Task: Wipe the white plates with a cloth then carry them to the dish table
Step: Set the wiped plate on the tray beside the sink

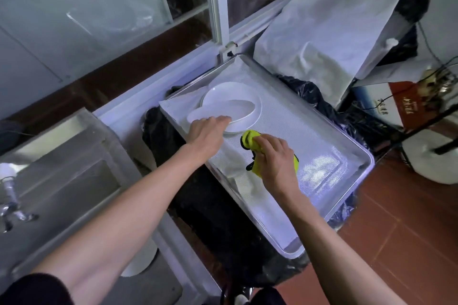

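Observation:
A small stack of white plates (233,99) lies at the far left end of a large metal tray (352,156). The top plate (223,111) is tilted up off the stack, and my left hand (207,135) grips its near edge. Just right of it my right hand (275,161) holds a bunched yellow-green cloth (249,140) with black trim, close to the near rim of the stack.
The tray rests on something covered in black plastic (213,205). A steel sink (62,181) with a tap (11,195) is at the left. White sheets (329,27) and boxes (396,104) stand at the back right. Red tiled floor (396,230) at the right.

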A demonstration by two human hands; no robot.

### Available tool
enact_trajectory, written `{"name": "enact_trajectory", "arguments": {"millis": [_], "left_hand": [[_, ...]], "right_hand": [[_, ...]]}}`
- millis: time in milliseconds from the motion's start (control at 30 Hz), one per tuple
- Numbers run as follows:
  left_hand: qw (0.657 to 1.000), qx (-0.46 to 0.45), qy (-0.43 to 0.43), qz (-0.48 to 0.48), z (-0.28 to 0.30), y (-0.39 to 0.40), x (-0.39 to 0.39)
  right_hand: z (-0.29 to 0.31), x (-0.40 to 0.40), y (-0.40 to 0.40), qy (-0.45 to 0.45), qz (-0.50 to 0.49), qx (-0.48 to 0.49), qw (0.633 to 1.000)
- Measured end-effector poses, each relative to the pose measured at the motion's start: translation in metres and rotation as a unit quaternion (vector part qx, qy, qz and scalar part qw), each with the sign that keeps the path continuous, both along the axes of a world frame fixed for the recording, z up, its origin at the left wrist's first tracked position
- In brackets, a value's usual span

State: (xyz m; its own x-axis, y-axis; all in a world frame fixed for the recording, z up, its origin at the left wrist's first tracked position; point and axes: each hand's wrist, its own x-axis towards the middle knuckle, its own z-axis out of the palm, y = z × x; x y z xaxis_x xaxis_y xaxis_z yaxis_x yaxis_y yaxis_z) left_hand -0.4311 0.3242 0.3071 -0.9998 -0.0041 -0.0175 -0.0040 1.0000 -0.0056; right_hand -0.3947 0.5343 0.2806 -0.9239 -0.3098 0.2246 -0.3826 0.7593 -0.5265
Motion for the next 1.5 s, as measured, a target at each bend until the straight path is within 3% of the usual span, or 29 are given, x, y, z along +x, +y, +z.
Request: {"name": "enact_trajectory", "arguments": {"millis": [200, 333, 767, 1100, 1500], "left_hand": [[0.998, -0.052, -0.009, -0.027, -0.019, 0.017, -0.021], [0.993, -0.094, -0.066, -0.035, -0.038, 0.02, -0.032], [0.991, -0.062, -0.107, -0.042, -0.095, 0.007, -0.044], [0.986, -0.049, -0.155, -0.032, -0.094, 0.002, -0.057], [0.995, 0.086, -0.011, 0.051, -0.041, -0.036, 0.069]], "right_hand": [[-0.015, -0.014, 0.006, -0.014, -0.022, -0.022, 0.999], [-0.022, -0.02, 0.007, -0.029, -0.032, -0.028, 0.999], [-0.04, -0.019, 0.012, -0.069, -0.029, -0.038, 0.996], [-0.037, -0.009, 0.018, -0.081, -0.029, -0.03, 0.996], [0.011, 0.005, -0.037, -0.045, 0.047, -0.04, 0.997]]}}
